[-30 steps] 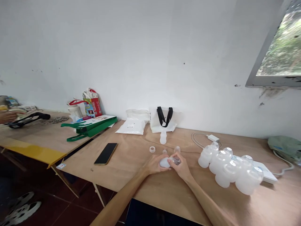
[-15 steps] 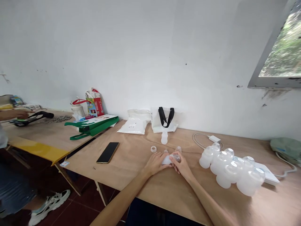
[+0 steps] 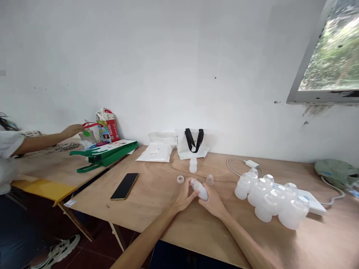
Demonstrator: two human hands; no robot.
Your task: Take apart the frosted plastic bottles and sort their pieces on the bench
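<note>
Frosted plastic bottle point(image 3: 199, 189) is held between the left hand point(image 3: 185, 196) and the right hand point(image 3: 213, 201), over the desk point(image 3: 157, 209). Near this bottle are one small clear cup point(image 3: 209, 180), one clear ring point(image 3: 180, 179) and one upright bottle point(image 3: 193, 165); to its right, about eight bottles point(image 3: 269, 196) stand grouped.

White bottle point(image 3: 199, 189) half-hidden by fingers point(image 3: 187, 192), co-worker point(image 3: 11, 149) cut off

Matt plastic bottle point(image 3: 199, 189), smooth plywood table point(image 3: 157, 203)
</note>
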